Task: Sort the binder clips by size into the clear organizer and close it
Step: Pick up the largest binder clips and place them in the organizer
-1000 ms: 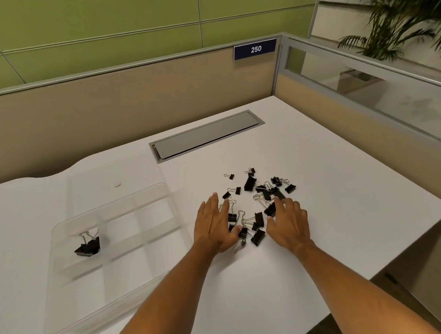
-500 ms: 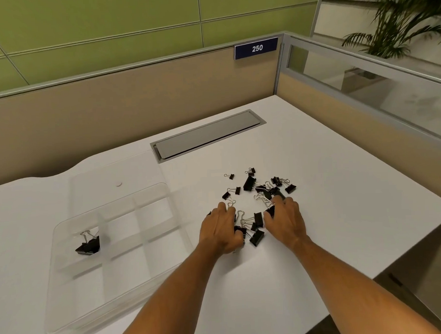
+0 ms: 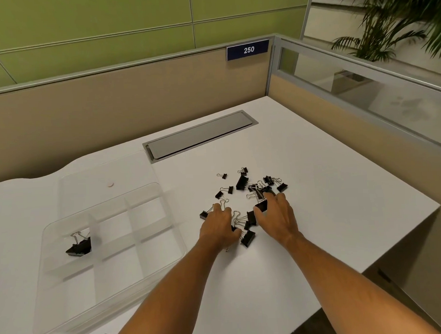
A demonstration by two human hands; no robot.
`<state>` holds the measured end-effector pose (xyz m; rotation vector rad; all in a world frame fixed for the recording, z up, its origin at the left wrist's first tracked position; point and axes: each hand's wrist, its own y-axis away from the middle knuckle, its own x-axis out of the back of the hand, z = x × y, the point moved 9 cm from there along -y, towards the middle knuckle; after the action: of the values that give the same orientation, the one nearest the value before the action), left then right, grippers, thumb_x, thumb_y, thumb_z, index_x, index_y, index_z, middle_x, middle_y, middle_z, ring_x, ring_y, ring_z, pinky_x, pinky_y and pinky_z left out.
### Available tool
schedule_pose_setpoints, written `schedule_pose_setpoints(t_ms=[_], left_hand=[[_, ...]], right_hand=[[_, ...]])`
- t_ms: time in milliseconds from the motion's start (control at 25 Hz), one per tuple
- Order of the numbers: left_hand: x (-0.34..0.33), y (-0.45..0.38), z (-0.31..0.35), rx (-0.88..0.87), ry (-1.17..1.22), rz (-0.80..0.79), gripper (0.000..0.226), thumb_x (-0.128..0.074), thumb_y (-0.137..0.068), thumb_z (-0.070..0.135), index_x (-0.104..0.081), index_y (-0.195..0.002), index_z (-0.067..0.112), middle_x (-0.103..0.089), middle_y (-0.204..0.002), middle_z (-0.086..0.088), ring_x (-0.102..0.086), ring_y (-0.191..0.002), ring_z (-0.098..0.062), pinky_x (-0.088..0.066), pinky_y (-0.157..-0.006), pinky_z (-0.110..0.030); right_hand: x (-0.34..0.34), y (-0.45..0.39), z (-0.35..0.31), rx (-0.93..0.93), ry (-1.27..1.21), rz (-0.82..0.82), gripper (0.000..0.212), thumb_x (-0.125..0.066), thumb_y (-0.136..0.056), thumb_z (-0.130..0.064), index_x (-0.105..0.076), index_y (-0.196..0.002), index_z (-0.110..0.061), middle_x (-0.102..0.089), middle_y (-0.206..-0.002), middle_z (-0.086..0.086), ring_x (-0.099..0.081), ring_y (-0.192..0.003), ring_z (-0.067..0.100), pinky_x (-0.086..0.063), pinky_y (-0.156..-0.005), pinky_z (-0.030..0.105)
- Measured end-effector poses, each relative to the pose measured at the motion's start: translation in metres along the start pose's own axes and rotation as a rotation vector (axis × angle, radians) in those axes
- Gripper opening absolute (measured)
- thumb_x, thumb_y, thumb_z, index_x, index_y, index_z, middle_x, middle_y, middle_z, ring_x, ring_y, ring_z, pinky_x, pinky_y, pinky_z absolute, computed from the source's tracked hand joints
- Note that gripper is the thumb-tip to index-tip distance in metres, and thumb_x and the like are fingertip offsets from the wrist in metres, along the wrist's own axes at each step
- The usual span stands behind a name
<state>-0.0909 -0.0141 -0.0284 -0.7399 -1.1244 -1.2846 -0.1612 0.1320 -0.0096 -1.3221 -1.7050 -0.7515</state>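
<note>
Left grip (image 3: 218,226) fingers curled, right grip (image 3: 277,216) fingers spread

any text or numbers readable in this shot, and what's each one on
"250": white digits on the dark blue nameplate, fixed at the top of the beige cubicle partition near its corner.
No other text can be read; no print shows on the binder clips or the clear organizer.
</note>
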Motion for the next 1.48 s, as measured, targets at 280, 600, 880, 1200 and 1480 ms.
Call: schedule_pose_setpoints(t_ms=[280,600,880,1200,1480], left_hand=[[0.039,0.004,-0.012,0.004,0.068,0.162,0.040,-0.056,-0.085,0.037,-0.050,-0.113,0.008,-0.055,-0.104,-0.012,-0.051,-0.099,-0.028,-0.045,-0.074,-0.035],[0.102,0.026,-0.058,0.043,0.098,0.402,0.039,-0.055,-0.089,0.038,-0.059,-0.114,0.009,-0.059,-0.105,-0.009,-0.049,-0.104,-0.025,-0.043,-0.077,-0.031],[0.135,0.067,-0.124,0.135,0.139,0.538,0.038,-0.056,-0.091,0.033,-0.058,-0.122,0.010,-0.058,-0.110,-0.008,-0.048,-0.109,-0.025,-0.045,-0.084,-0.032],[0.155,0.124,-0.215,0.328,0.182,0.628,0.023,-0.063,-0.086,0.034,-0.059,-0.082,0.011,-0.060,-0.091,-0.005,-0.050,-0.095,-0.024,-0.041,-0.077,-0.030],[0.162,0.180,-0.286,0.500,0.200,0.684,0.025,-0.063,-0.084,0.033,-0.051,-0.073,0.014,-0.060,-0.087,-0.005,-0.051,-0.091,-0.024,-0.043,-0.069,-0.031]], right_hand=[[0.011,-0.004,-0.028,0.042,0.009,0.044,0.043,-0.058,-0.082,-0.034,-0.058,-0.117,-0.009,-0.049,-0.109,0.016,-0.054,-0.094,0.027,-0.049,-0.081,0.033],[0.008,-0.005,-0.097,0.245,-0.012,0.103,0.045,-0.061,-0.085,-0.035,-0.058,-0.119,-0.005,-0.058,-0.106,0.013,-0.054,-0.097,0.025,-0.046,-0.078,0.029],[-0.016,0.009,-0.181,0.396,-0.152,0.068,0.048,-0.065,-0.086,-0.033,-0.055,-0.126,-0.009,-0.061,-0.113,0.009,-0.059,-0.103,0.023,-0.050,-0.086,0.032],[-0.056,0.040,-0.273,0.551,-0.234,-0.005,0.047,-0.065,-0.086,-0.030,-0.056,-0.128,-0.010,-0.063,-0.112,0.007,-0.060,-0.103,0.021,-0.048,-0.090,0.032],[-0.098,0.068,-0.331,0.620,-0.242,-0.079,0.034,-0.066,-0.085,-0.029,-0.063,-0.114,-0.010,-0.065,-0.103,0.004,-0.060,-0.097,0.020,-0.047,-0.084,0.028]])
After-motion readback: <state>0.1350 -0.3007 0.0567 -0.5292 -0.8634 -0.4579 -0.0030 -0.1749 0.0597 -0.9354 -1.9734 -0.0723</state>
